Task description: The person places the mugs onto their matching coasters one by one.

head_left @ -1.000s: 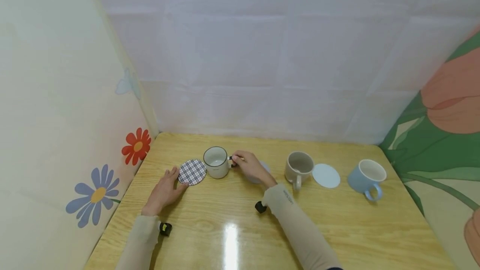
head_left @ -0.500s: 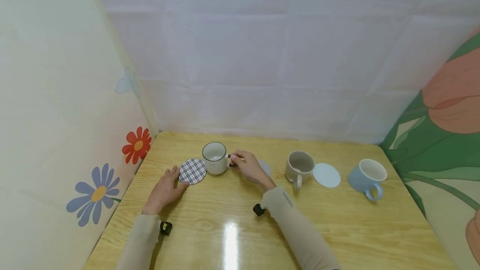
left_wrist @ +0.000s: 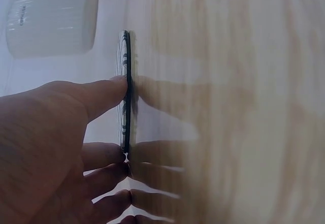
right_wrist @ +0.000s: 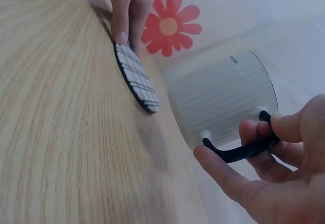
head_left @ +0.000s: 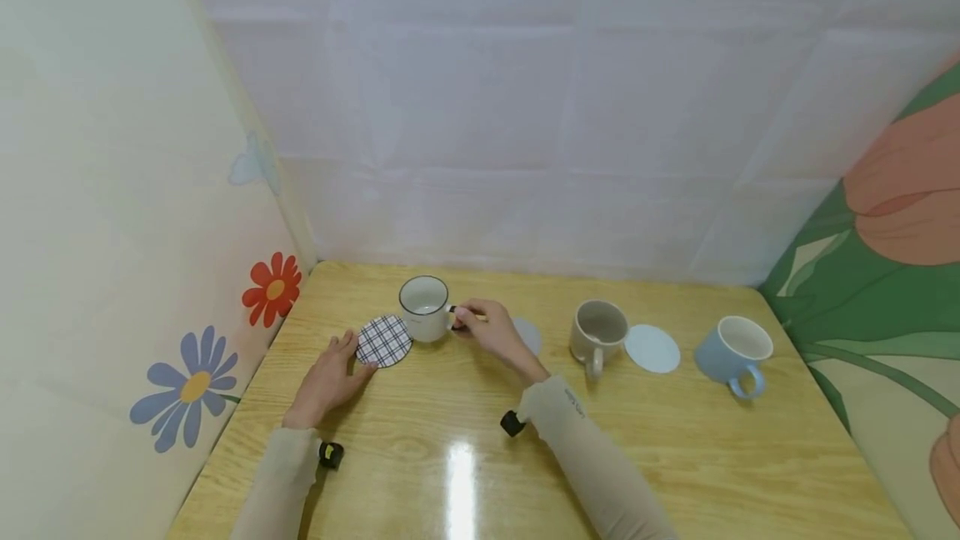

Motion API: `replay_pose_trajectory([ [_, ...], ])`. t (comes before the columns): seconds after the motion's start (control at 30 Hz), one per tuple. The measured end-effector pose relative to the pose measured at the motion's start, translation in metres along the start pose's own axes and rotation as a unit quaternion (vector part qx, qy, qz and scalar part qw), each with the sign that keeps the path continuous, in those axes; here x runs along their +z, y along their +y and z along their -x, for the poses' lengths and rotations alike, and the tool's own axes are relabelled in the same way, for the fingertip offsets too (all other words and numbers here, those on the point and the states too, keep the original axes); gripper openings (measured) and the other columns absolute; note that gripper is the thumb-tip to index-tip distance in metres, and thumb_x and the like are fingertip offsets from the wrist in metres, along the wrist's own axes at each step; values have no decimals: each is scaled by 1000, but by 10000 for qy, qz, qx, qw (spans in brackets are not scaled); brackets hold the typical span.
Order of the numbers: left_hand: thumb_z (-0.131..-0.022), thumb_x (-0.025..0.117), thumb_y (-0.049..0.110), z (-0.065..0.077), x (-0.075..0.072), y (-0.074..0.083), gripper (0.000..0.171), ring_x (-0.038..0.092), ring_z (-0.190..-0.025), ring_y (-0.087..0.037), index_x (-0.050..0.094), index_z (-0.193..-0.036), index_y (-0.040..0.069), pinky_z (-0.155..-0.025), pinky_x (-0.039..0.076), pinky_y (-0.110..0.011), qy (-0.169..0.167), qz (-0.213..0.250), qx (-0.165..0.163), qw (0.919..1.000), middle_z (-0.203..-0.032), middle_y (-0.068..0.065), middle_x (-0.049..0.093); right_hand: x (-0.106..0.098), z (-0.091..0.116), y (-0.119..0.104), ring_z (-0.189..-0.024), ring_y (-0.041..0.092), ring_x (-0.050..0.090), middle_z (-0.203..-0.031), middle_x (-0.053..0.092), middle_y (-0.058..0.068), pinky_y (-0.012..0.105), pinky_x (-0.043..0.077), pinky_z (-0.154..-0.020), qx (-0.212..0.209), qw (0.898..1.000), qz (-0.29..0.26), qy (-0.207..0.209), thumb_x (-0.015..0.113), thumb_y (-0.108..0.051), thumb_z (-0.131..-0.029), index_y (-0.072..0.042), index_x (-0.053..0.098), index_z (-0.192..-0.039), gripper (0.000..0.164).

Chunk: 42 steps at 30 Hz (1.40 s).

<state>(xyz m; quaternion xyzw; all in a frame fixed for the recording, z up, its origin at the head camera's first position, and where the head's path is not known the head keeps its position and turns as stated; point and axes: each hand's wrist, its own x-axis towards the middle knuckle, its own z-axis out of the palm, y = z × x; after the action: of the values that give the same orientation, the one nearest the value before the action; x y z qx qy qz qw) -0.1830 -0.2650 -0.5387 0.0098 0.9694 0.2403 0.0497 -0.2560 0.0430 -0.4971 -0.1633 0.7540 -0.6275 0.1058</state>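
My right hand point(head_left: 492, 330) grips the black handle of a white mug point(head_left: 424, 312) with a dark rim. In the right wrist view the mug point(right_wrist: 223, 94) is raised off the table, its base facing the coaster side. Beside it lies a round plaid coaster point(head_left: 384, 342) with a dark edge. My left hand point(head_left: 326, 380) rests at the coaster's left side, fingers spread, thumb and index finger touching its rim. The left wrist view shows the thumb against the coaster point(left_wrist: 125, 117) edge-on, with the other fingers on the table below.
A grey coaster point(head_left: 528, 335) lies partly behind the right hand. Further right stand a beige mug point(head_left: 597, 338), a pale blue coaster point(head_left: 653, 349) and a blue mug point(head_left: 726, 357). The wooden table point(head_left: 420, 448) meets a white cloth wall at the back and flowered walls at the sides.
The white mug, held by its handle in my right hand, has risen and shifted slightly left and back beside the plaid coaster. My left hand stays in place.
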Motion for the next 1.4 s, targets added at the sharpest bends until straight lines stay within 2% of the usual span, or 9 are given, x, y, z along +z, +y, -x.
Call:
replay_pose_trajectory([
  [0.1,-106,66,36,0,0,0,80,20,-158,-57,32,-160,-12,-126,24,-71,-4,13,2,10000,-170,-32,27,3,1,-4,-107,41,76,-109,71,27,51,64,-98,2,9999,-129,26,59,-13,-111,8,72,-115,25],
  [0.3,-106,66,35,0,-1,1,79,20,-158,-57,32,-160,-12,-126,24,-71,14,37,30,10000,-170,-32,27,8,4,-8,-106,33,77,-109,71,22,35,66,-93,8,9998,-195,16,59,-13,-111,7,72,-115,25],
  [0.53,-106,66,35,1,-1,3,79,19,-158,-57,32,-160,-12,-126,24,-71,1,49,-8,10000,-170,-31,26,15,6,-11,-106,36,77,-109,71,23,35,66,-92,-35,9995,-279,162,60,-10,-110,9,72,-115,23],
  [0.7,-107,66,35,1,-1,2,79,20,-158,-57,32,-160,-12,-126,24,-70,35,10,18,10000,-170,-31,27,19,7,-14,-105,33,77,-110,71,27,32,66,-91,-53,9981,-447,415,62,-7,-108,11,73,-111,21],
  [0.93,-107,66,36,1,-1,1,80,20,-158,-57,31,-160,-12,-126,25,-71,11,-3,43,10000,-170,-32,27,22,9,-17,-103,32,76,-112,70,31,31,66,-90,-45,9968,-574,545,63,-5,-107,12,73,-112,21],
  [1.1,-107,66,37,0,-1,0,80,20,-157,-58,32,-160,-12,-126,24,-71,5,20,63,10000,-170,-32,26,25,9,-18,-106,36,76,-113,71,31,34,66,-92,-24,9967,-557,598,62,-6,-108,12,73,-113,22],
  [1.3,-107,65,37,-2,1,-2,80,17,-159,-56,30,-162,-10,-127,21,-70,-55,49,-45,10000,-172,-30,24,32,9,-15,-103,31,77,-109,73,24,48,64,-97,47,9968,-460,658,63,-9,-108,9,75,-111,22],
  [1.4,-107,65,38,-2,1,-2,81,17,-159,-56,30,-162,-10,-127,21,-70,-79,54,-57,9999,-172,-30,24,34,10,-14,-103,33,77,-108,74,23,54,62,-99,73,9965,-466,687,63,-10,-108,8,75,-110,22],
])
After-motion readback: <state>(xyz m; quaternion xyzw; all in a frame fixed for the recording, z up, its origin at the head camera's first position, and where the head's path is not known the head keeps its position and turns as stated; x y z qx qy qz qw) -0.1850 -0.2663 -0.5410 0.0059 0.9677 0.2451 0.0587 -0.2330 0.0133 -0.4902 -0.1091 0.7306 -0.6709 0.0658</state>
